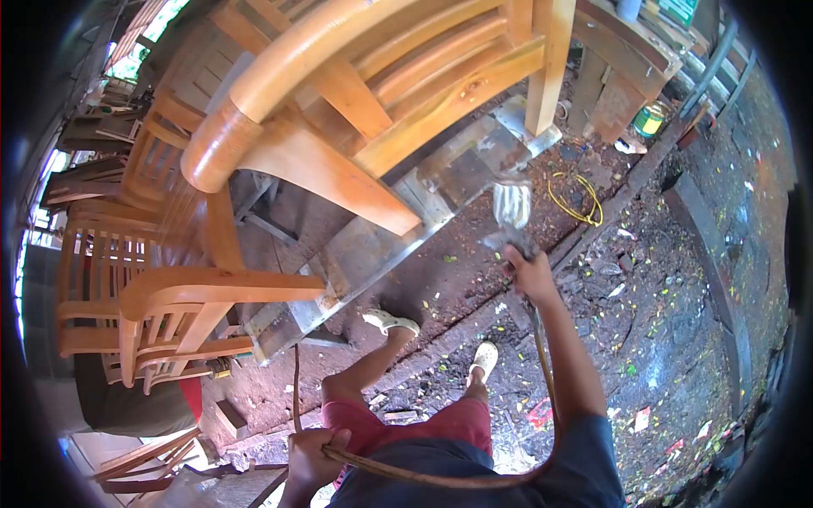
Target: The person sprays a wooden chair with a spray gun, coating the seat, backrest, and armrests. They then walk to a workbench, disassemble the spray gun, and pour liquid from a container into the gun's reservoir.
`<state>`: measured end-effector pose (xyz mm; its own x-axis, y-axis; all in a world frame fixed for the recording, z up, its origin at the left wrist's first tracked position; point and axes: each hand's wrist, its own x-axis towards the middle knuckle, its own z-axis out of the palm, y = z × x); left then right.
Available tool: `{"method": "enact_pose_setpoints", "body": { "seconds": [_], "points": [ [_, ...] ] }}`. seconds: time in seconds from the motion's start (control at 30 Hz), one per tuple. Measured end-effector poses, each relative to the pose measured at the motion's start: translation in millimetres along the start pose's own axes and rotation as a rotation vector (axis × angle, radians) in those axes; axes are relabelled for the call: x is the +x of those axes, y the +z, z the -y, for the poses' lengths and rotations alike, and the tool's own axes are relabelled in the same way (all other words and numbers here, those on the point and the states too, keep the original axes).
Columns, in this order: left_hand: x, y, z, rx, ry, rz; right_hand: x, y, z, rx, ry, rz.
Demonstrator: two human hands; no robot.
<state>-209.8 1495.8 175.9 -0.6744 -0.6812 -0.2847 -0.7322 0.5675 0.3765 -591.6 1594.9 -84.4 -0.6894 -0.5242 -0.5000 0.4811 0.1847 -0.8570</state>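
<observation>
My right hand [532,273] is closed around the handle of a spray gun [515,240] with a pale, streaked metal cup [512,205]. From the gun, a brown hose [546,372] runs down beside my right arm and across my lap. My left hand [313,457] grips that hose near my left thigh, and a length of it rises beyond the fist. Ahead of the gun stands a glossy orange-brown wooden chair [461,102], its legs on a stained plank platform [432,190]. The gun is apart from the chair.
More slatted wooden chairs [203,309] stand at the left. A yellow coiled cord [584,203] lies on the dirt, with a green and yellow can [649,120] farther back. Dark boards [711,262] edge the littered ground at right. Wood strips [152,457] lie at lower left.
</observation>
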Motion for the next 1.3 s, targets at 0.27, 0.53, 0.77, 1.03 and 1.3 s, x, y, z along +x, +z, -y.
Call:
{"method": "enact_pose_setpoints", "body": {
  "seconds": [0.27, 0.53, 0.77, 1.03, 1.3],
  "points": [
    [7, 0, -4, -0.108, 0.088, 0.008, -102, -35, 86, 0.568, -0.099, 0.238],
    [6, -2, 9, -0.09, 0.197, -0.224, -118, -11, 156, 0.617, -0.759, -0.181],
    [2, -25, 22, -0.1, 0.181, -0.273, -85, -2, 175, 0.793, -0.847, -0.51],
    [4, -26, 25, -0.11, 0.192, -0.321, -36, 6, 123, 0.773, -0.571, -0.696],
    [9, -24, 26, -0.011, 0.119, -0.258, 51, -6, 21, 0.607, -0.346, -0.907]
  ]
}}
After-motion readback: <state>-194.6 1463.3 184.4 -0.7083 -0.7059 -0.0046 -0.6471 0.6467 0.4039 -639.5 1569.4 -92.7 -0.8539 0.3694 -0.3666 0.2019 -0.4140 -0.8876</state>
